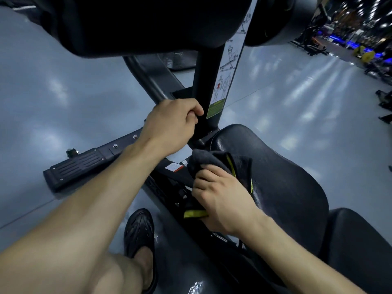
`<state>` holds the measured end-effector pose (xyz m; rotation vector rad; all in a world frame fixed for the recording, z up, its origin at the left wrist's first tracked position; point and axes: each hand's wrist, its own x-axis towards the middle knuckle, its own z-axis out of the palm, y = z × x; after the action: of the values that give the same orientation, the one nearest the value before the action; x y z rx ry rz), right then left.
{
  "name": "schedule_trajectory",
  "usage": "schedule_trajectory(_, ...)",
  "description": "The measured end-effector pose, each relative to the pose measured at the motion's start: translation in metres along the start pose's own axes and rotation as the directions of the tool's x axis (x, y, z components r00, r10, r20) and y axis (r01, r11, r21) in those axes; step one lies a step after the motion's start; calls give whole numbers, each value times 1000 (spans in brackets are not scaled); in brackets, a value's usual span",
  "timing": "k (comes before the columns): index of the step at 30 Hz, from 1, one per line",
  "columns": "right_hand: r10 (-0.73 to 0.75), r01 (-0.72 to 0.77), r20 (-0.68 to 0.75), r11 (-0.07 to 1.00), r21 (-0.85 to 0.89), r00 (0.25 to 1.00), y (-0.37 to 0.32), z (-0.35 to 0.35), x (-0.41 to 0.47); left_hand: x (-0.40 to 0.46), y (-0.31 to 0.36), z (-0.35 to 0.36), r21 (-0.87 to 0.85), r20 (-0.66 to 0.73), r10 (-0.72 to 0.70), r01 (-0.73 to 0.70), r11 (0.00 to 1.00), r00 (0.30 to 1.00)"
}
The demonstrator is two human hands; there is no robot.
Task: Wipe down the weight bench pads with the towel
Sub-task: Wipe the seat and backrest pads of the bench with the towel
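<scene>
A black seat pad (282, 179) of the bench fills the right centre, with wet streaks near its left edge. My right hand (220, 200) grips a dark grey towel (210, 162) with yellow-green trim and holds it against the pad's left side. My left hand (169, 124) curls around the black upright post (203, 85) of the bench frame just ahead of the seat. A second black pad (358, 247) lies at the lower right. A large black roller pad (137, 22) hangs overhead at the top.
A black ribbed foot plate (78, 166) juts out to the left on the grey floor (53, 92). My foot in a black sandal (140, 234) stands beside the frame. An instruction sticker (224, 81) runs down the post. Other gym machines (314, 39) stand far right.
</scene>
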<state>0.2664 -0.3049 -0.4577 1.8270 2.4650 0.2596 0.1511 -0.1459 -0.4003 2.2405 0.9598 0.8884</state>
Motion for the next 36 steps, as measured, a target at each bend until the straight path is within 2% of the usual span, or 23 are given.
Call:
schedule_trajectory(4,-39,39,26,999,-11,999,26,-13,14,-3,-1,4,-7,3,11,-11,1000,1000)
schedule_trajectory(9,160,-160,-5,987,16,987,52,-42,59,-10,-6,-1,-28,-42,-20,18,999,999)
schedule_trajectory(12,70,-71,-30,997,-36,997,29,-27,31,-18,-4,-2,-37,-17,-12,12,999,1000)
schedule_trajectory(15,-64,62,68,998,30,996,-3,-16,-30,-26,2,-2,-38,22,10,-9,999,1000)
schedule_trajectory(19,-128,121,123,991,64,984,0,-22,-79,-33,0,-1,-63,66,16,-12,998,998)
schedule_trajectory(23,-122,127,98,991,-45,988,16,-17,-37,-40,5,3,-87,67,12,-6,996,998)
schedule_trajectory(27,-32,31,-8,994,-109,999,20,-11,7,-51,22,9,-102,73,27,-19,995,997)
schedule_trajectory(29,-7,6,-16,997,-79,1000,10,-9,-11,-55,29,14,-111,87,42,-32,993,995)
schedule_trajectory(33,20,-22,36,999,44,999,-23,-10,-106,-59,36,17,-100,133,82,-69,993,988)
schedule_trajectory(36,42,-43,33,998,54,999,-36,-8,-160,-56,33,15,-103,141,95,-81,991,985)
